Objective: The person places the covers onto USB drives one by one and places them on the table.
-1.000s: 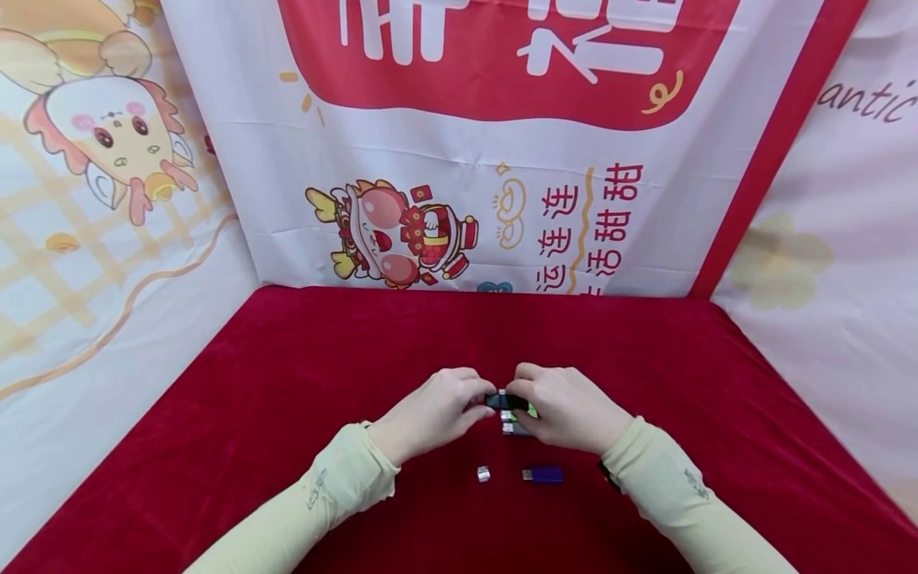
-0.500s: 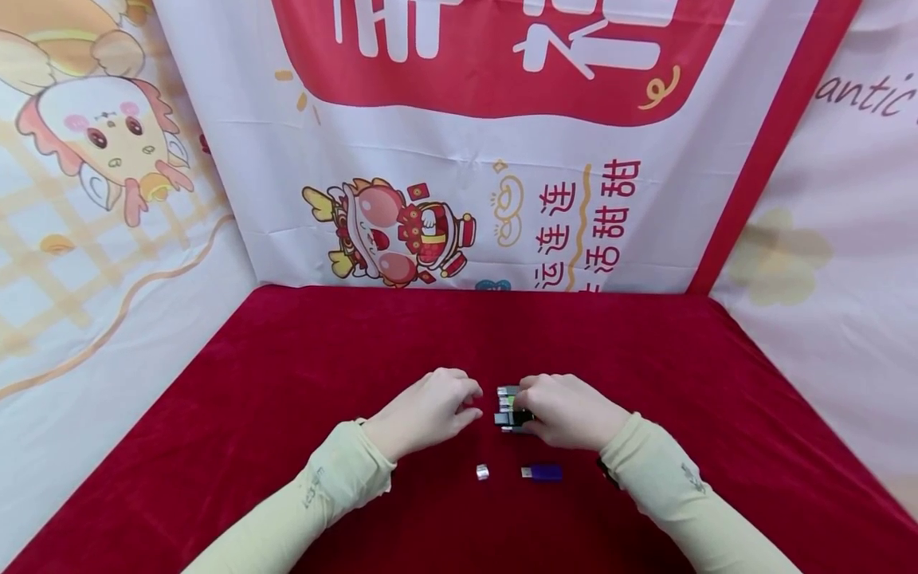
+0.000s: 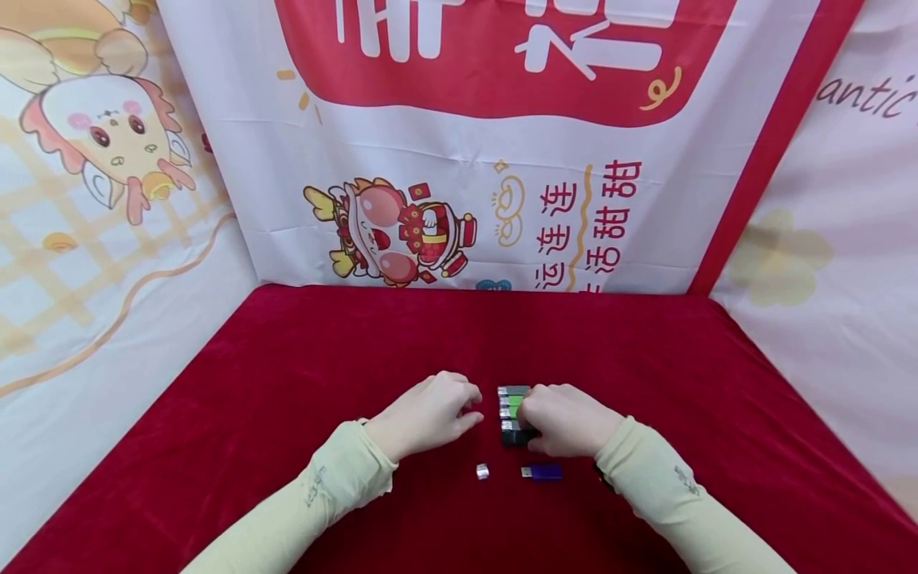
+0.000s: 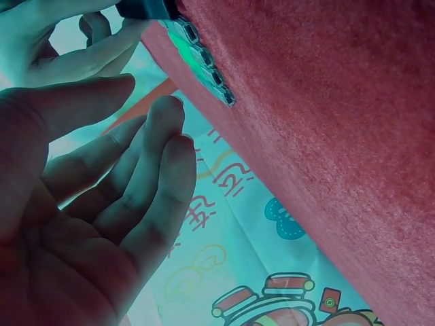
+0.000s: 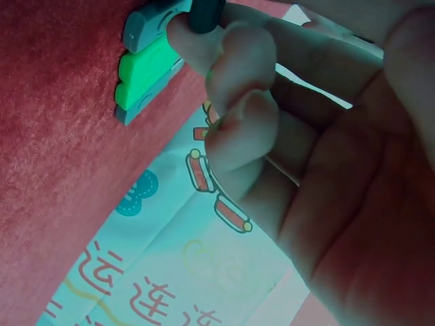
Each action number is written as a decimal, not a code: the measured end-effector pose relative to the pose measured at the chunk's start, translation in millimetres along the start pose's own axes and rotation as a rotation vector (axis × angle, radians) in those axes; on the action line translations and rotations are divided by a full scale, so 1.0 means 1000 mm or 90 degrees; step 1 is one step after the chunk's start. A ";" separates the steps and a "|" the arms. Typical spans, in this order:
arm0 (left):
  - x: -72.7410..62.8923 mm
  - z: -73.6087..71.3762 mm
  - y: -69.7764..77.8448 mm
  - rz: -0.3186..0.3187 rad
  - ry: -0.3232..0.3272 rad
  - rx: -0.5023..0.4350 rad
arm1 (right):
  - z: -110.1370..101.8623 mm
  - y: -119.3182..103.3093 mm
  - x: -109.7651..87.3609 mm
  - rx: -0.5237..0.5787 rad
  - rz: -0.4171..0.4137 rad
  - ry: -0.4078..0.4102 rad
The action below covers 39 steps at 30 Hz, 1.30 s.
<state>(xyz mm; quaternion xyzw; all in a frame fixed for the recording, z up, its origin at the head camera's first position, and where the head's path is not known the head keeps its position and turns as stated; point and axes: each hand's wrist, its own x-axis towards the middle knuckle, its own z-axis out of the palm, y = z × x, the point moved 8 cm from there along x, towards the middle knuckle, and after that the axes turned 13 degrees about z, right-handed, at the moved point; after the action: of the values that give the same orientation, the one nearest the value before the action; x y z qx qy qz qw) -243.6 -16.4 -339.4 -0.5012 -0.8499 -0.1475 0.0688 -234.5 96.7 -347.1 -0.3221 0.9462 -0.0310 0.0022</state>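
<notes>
Several USB flash drives lie side by side in a row near the middle of the red table, among them a grey drive (image 5: 144,32) and a green drive (image 3: 514,401), their metal plugs pointing left. At the row's near end, my right hand (image 3: 566,420) pinches a black USB flash drive (image 3: 515,438) between thumb and fingers. In the right wrist view the fingers hide most of that drive (image 5: 206,13). My left hand (image 3: 429,412) hovers just left of the row, fingers loosely bent and holding nothing; its fingertips (image 4: 178,153) show apart from the thumb in the left wrist view.
Nearer the body, a purple USB flash drive (image 3: 547,472) lies below the row, with a small silver piece (image 3: 482,471) to its left. Red cloth (image 3: 344,343) covers the table, and printed fabric walls (image 3: 430,143) stand at the back and both sides.
Both hands were on the black flash drive at the far end of the row. The left hand let go and drew left; the right hand carried the drive toward the body to the near end.
</notes>
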 end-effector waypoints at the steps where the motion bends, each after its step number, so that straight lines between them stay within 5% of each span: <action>1: 0.000 0.001 0.000 0.001 -0.002 0.001 | 0.000 0.000 0.000 -0.002 -0.002 0.001; 19: 0.000 0.004 0.002 -0.005 -0.028 -0.006 | 0.001 -0.003 0.001 -0.053 -0.012 0.048; 28: 0.001 0.005 0.002 -0.014 -0.034 -0.009 | -0.010 0.002 -0.003 -0.014 0.005 0.042; 33: 0.001 0.005 0.002 -0.019 -0.040 -0.007 | -0.016 0.008 -0.007 0.001 0.041 -0.003; 39: -0.001 0.006 0.000 -0.022 -0.041 -0.007 | -0.006 0.007 -0.012 0.039 0.109 -0.125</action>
<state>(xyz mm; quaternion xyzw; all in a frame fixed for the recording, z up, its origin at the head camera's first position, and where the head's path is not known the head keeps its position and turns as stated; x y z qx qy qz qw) -242.7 -15.0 -345.3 -0.4916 -0.8592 -0.1369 0.0363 -229.4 110.5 -341.7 -0.2415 0.9640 -0.0282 0.1077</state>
